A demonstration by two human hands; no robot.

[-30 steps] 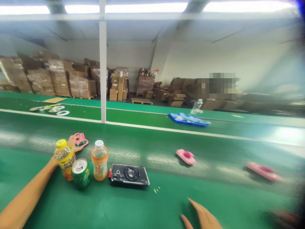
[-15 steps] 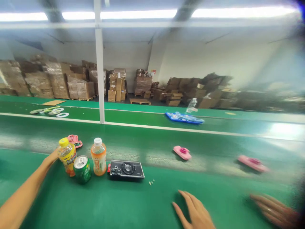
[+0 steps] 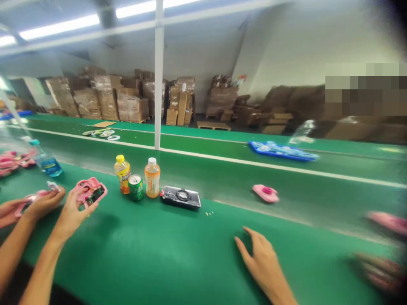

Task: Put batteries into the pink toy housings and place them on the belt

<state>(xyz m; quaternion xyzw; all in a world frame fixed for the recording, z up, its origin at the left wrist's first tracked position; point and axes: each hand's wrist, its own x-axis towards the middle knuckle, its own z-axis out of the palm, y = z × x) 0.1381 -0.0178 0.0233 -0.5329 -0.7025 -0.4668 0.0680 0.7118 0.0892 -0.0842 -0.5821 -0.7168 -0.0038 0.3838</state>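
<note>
My left hand (image 3: 71, 214) holds a pink plastic shell (image 3: 90, 190) with a green circuit board inside, raised over the green table at the left. My right hand (image 3: 260, 254) hovers over the table right of centre, fingers apart, holding nothing. Beyond it, a pink piece (image 3: 266, 193) with a darker pink round part lies on the belt. A blurred second pink piece (image 3: 388, 222) is at the right edge.
Bottles with yellow (image 3: 122, 176) and white caps (image 3: 152, 180), a green can (image 3: 135, 187) and a black boxy device (image 3: 181, 198) stand mid-table. Another person's hands (image 3: 47, 201) work at left; a blurred hand (image 3: 381, 271) is at right. A blue tray (image 3: 282, 151) lies beyond.
My left hand has come back from behind the yellow-capped bottle with the pink shell. The view has swung left, showing another person's hands and more pink parts. My right hand stays open.
</note>
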